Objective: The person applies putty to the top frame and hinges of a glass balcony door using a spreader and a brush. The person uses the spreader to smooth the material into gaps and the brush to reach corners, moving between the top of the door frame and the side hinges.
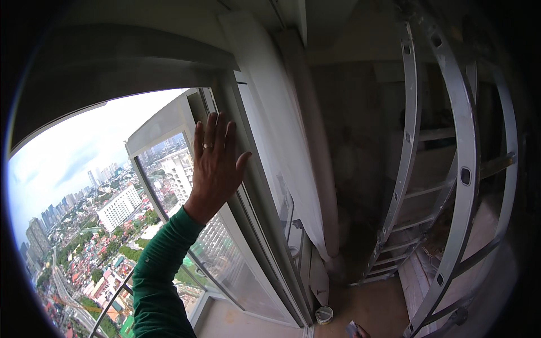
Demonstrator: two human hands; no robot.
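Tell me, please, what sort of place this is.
Probably a room high up in a tall building, perhaps under repair: a city spreads far below outside, a metal ladder stands at the right, and a small tub sits on the floor.

Metal ladder (465, 147), rt side; pale curtain (282, 107) hanging nr ctr. Outside: wht bldg (119, 208) w/ rows of windows, city rd (66, 292), low roofs (114, 270), cloudy sky (73, 146).

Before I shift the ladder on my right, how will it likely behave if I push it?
The ladder looks metallic, so it would probably feel stiff. Slim rails and widely spaced rungs suggest it may be light for its size. It stands tall, so a push high up could tip it.
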